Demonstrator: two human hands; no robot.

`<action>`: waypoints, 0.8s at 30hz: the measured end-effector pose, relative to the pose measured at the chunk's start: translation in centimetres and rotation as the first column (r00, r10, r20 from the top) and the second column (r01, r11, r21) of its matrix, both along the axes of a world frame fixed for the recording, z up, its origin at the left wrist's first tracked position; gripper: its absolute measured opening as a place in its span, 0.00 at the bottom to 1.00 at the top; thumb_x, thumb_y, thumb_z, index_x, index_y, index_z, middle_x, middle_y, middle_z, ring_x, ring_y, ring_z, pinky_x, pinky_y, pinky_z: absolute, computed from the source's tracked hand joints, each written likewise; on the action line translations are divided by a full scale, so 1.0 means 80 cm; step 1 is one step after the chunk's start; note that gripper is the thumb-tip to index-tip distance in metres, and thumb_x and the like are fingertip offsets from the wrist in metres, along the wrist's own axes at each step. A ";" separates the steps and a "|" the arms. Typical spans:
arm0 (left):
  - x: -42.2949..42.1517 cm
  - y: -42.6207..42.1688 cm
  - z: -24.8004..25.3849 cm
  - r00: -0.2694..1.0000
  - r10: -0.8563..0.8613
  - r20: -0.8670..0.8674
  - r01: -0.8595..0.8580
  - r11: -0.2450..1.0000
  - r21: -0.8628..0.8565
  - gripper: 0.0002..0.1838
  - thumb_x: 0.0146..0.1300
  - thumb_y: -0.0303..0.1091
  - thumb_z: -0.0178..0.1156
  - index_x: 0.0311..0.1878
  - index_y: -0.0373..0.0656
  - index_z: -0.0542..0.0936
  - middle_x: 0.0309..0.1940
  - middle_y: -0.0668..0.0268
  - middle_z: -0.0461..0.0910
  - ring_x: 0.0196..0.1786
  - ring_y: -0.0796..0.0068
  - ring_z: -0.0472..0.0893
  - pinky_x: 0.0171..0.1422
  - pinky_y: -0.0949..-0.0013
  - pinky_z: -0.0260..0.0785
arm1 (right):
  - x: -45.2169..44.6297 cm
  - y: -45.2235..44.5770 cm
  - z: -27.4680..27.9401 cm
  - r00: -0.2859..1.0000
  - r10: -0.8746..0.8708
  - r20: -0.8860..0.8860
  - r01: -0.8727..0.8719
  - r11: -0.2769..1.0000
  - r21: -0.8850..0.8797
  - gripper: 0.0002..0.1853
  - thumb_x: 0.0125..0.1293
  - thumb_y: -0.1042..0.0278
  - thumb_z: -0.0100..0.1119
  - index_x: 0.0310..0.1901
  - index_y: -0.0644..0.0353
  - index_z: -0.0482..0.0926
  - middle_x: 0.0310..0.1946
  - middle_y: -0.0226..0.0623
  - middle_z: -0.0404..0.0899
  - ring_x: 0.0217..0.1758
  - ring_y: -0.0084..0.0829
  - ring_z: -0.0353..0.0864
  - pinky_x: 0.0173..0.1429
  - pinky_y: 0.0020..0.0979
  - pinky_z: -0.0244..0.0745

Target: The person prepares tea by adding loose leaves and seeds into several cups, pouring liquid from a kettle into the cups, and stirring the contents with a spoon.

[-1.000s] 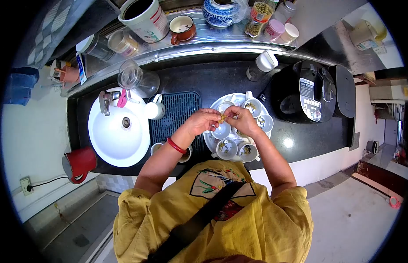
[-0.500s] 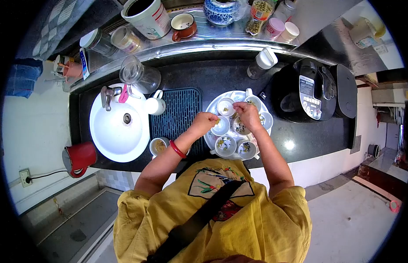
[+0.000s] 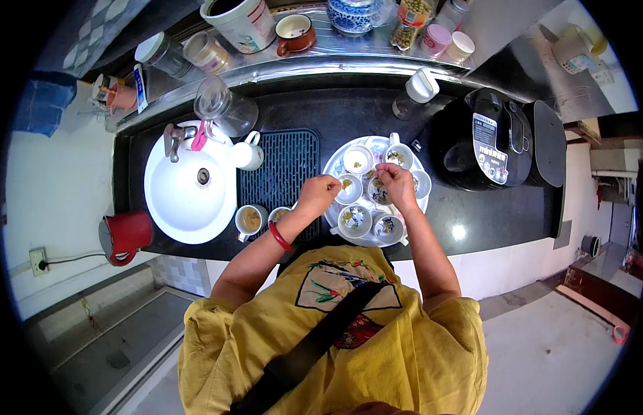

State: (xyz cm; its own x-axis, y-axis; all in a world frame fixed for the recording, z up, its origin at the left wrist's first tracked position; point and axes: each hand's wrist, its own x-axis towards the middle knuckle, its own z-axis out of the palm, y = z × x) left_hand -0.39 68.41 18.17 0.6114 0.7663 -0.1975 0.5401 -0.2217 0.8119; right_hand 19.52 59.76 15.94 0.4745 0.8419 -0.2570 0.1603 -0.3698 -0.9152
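Note:
A round white tray (image 3: 334, 161) holds several white cups with dark and yellowish dried bits that look like tea or flowers. My left hand (image 3: 317, 196), fingers pinched together, is at the left rim of a cup (image 3: 349, 197) with yellow bits inside. Whatever it pinches, if anything, is too small to make out. My right hand (image 3: 399, 184) is also closed in a pinch, over the middle cup (image 3: 377, 196), which it partly covers; its fingertips hide any contents. A back cup (image 3: 358, 153) has a yellowish clump in it.
Left of the tray lies a dark slotted drying mat (image 3: 276, 166), with a white mug (image 3: 247, 153) at its edge. A cup of brownish contents (image 3: 250, 219) stands near the sink (image 3: 171, 221). A black rice cooker (image 3: 467, 138) and a lidded jar (image 3: 413, 95) stand right and behind.
My right fingertips have moved from the back cup's edge to above the middle cup. My left fingertips have drawn slightly left, showing more of the cup beside them. The view has shifted a little.

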 end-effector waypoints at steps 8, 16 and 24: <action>-0.077 -0.004 0.029 0.844 0.483 0.233 -0.332 0.811 -0.481 0.04 0.56 0.27 0.60 0.34 0.38 0.80 0.24 0.70 0.79 0.25 0.85 0.73 0.29 0.81 0.65 | -0.012 -0.002 0.017 0.998 -0.017 -0.064 0.017 1.000 -0.013 0.07 0.60 0.74 0.55 0.38 0.65 0.80 0.28 0.33 0.81 0.29 0.19 0.76 0.37 0.21 0.72; -0.201 0.029 0.041 0.721 0.666 0.191 -0.450 0.659 -0.602 0.03 0.57 0.27 0.58 0.34 0.39 0.78 0.25 0.69 0.78 0.22 0.86 0.72 0.24 0.83 0.62 | -0.058 0.003 0.023 0.996 0.029 0.081 -0.033 0.998 0.054 0.08 0.58 0.76 0.54 0.38 0.67 0.80 0.29 0.34 0.81 0.30 0.20 0.77 0.37 0.21 0.71; -0.331 0.072 0.023 0.728 0.646 0.232 -0.406 0.678 -0.613 0.07 0.55 0.28 0.60 0.34 0.35 0.78 0.23 0.68 0.77 0.22 0.84 0.71 0.23 0.81 0.61 | -0.162 0.049 0.014 0.993 0.042 0.111 -0.047 0.998 0.040 0.08 0.59 0.76 0.54 0.39 0.66 0.79 0.28 0.33 0.80 0.29 0.20 0.76 0.36 0.22 0.71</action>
